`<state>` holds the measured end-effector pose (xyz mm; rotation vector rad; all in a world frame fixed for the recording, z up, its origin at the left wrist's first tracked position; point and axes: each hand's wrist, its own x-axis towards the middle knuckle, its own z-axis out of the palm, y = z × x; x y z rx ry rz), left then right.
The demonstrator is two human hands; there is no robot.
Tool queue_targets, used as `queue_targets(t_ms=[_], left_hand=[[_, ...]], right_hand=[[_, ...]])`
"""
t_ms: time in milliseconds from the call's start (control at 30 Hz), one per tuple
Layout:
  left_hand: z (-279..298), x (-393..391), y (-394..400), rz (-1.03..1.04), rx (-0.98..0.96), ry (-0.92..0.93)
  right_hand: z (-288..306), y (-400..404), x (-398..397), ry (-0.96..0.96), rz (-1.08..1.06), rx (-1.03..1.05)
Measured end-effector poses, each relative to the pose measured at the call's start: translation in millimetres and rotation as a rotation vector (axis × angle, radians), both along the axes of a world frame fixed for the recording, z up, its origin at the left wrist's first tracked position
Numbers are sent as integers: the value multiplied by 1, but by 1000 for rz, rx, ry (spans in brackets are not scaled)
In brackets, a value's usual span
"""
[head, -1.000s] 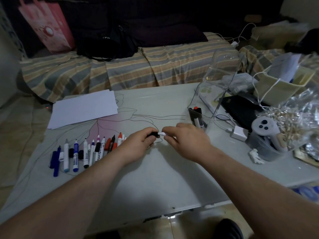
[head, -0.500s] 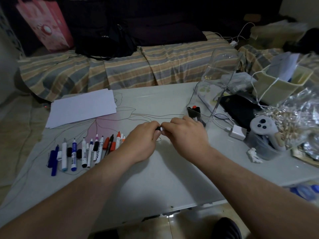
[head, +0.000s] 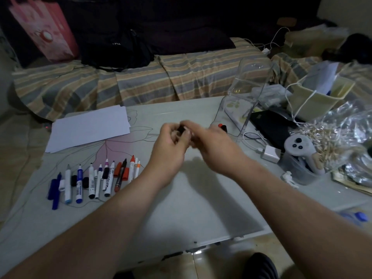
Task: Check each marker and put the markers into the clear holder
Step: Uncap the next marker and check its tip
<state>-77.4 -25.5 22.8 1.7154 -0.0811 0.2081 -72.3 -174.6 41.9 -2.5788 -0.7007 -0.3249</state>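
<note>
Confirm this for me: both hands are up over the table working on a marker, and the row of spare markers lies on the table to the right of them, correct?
Not quite. The head view shows the row of spare markers lying left of the hands, not right. The rest holds: left hand and right hand are together above the table on a marker.

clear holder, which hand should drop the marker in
Probably right: the right hand is nearer the clear holder at table right, while the left hand pinches the marker's black end.
</note>
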Motion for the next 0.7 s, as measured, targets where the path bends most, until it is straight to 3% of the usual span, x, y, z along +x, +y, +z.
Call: queue_targets(t_ms=[100,200,267,367,533,633,700], left_hand=[[0,4,-14,-24,-50,3],[-13,0,-21,-96,157,30],[-20,-5,-23,-139,351,6],[-25,-10,-21,-221,586,-58],[-31,-7,-12,-227,675,-73],[-31,-4,-8,-227,689,-71],[-32,-2,-5,-232,724,-65]], right_hand=[[19,-20,16,-91,-178,257],[27,-49,25,-139,-382,483],[24,-68,32,-203,-448,493],[8,-80,43,-218,-423,306],[-14,-72,44,-89,-450,-140],[-11,-71,40,83,-459,-239],[-9,-72,40,202,-441,-194]])
